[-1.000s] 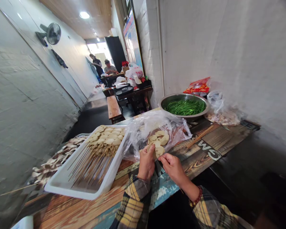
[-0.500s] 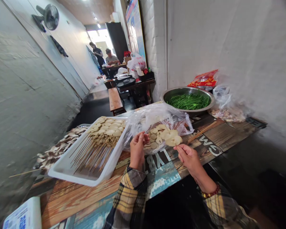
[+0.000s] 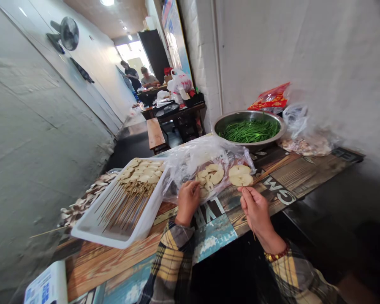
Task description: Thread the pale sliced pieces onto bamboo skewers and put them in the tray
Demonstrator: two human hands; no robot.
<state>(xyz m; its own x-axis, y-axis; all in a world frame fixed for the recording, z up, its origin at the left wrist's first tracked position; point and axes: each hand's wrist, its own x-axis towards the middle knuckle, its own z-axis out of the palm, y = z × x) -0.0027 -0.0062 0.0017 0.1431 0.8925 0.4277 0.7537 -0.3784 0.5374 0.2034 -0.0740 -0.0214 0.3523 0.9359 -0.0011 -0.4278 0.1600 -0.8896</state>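
Note:
My right hand (image 3: 256,210) pinches a thin wooden skewer (image 3: 253,235), whose lower end shows below the fist. At its top sit pale, thin, potato-like slices (image 3: 240,175), upright above the fingers. My left hand (image 3: 188,202) is at the near edge of a clear plastic bag (image 3: 193,157), fingers curled together by the loose pale slices (image 3: 213,174) in it. Whatever those fingers hold is hidden. Left of the bag, a white plastic tray (image 3: 106,241) holds many skewers (image 3: 126,202) with similar slices, their sticks toward me.
A steel basin (image 3: 215,134) of green chives or similar stalks (image 3: 251,131) stands at the back. Bare skewers (image 3: 270,169) lie to its front. Bagged food (image 3: 307,143) sits by the wall, mushroom-like pieces (image 3: 82,200) left of the tray. Two people (image 3: 148,79) are far behind.
The skewer of slices in my right hand has come away from the loose slices, now more upright. My left hand has moved slightly right and down, to the slices in the bag.

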